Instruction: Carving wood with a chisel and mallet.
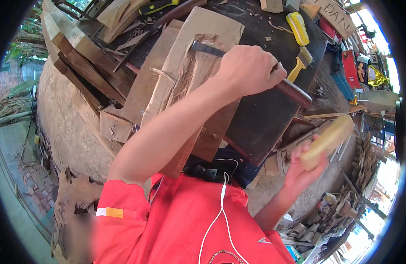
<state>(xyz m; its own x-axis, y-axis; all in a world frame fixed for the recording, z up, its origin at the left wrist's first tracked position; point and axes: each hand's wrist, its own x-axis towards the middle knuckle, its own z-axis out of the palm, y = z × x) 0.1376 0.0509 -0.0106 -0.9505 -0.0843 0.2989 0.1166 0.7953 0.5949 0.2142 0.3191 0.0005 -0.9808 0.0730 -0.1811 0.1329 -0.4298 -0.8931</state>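
A chisel (295, 93) with a dark brown handle lies across my view, and my left hand (249, 70) is wrapped round it. Its flat steel blade points left, the tip down in a rough, hollowed groove of a pale wooden board (225, 24). Splintered fibres and a curled chip stand up along the groove. Off to the right, my right hand (302, 165) grips a yellowish wooden block (329, 140), raised apart from the chisel's handle end. That block is slightly blurred; whether it has a separate handle is hidden by my fingers.
The board rests on another plank over a dark tabletop (267, 119). A yellow scrub brush (298, 28) and a yellow-handled paintbrush (298, 66) lie at the right. Long timber pieces (86, 61) lean at the left. Scrap wood (335, 213) is piled at the lower right.
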